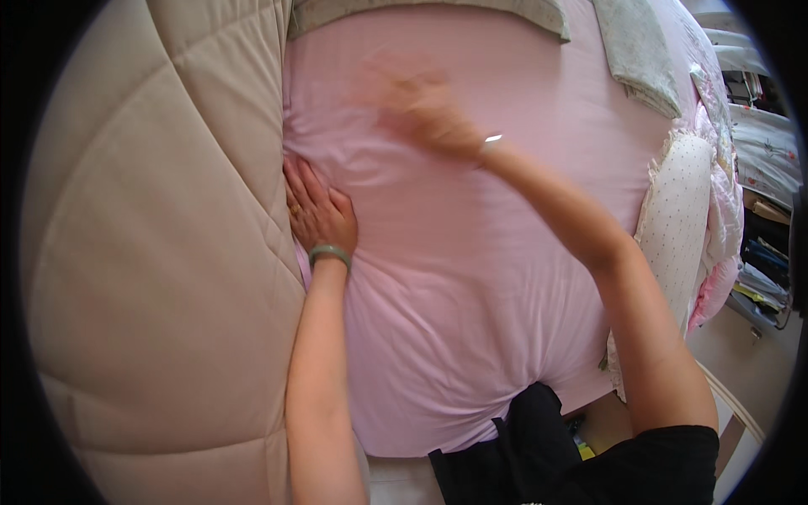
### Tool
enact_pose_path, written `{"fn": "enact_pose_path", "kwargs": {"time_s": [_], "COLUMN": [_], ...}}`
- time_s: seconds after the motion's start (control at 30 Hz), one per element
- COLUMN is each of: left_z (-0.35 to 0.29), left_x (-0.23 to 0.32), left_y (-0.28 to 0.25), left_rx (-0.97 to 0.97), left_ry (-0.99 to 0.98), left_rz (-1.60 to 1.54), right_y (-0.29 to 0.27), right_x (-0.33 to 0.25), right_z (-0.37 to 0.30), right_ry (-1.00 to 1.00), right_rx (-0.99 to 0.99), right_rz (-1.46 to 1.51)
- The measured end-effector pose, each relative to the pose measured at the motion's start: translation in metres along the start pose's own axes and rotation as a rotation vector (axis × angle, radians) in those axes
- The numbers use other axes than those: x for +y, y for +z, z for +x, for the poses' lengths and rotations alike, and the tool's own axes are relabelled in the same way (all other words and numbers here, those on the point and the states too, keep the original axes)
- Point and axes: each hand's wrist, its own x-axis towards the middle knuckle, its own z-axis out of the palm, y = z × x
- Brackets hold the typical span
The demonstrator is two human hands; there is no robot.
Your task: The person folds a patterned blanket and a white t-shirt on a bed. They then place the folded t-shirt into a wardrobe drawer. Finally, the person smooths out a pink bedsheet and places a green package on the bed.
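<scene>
Head view, left hand point(318, 210) flat on pink sheet point(471, 278)

Beige quilt point(151, 236) left; dotted pillow point(677, 202) right.

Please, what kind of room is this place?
Most likely a bedroom. A bed with a pink sheet fills the view, a beige quilt lies beside it, and a white dotted pillow sits at the edge. The left hand presses the sheet; the right hand is blurred above it.
</scene>
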Motion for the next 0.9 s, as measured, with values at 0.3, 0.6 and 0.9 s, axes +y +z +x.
{"fn": "enact_pose_path", "kwargs": {"time_s": [0.3, 0.6, 0.9], "left_z": [0.001, 0.009, 0.030], "left_x": [-0.012, 0.079, -0.046], "left_y": [0.023, 0.008, 0.067], "left_rx": [0.107, -0.055, 0.045], "left_ry": [0.087, 0.416, 0.097], "left_rz": [-0.245, -0.063, -0.038], "right_y": [0.021, 0.015, 0.009], "right_x": [-0.128, -0.126, -0.296], "right_z": [-0.100, -0.120, -0.181], "right_ry": [0.210, 0.194, 0.070], "right_rx": [-0.227, -0.275, -0.283], "right_rz": [0.056, -0.021, 0.381]}}
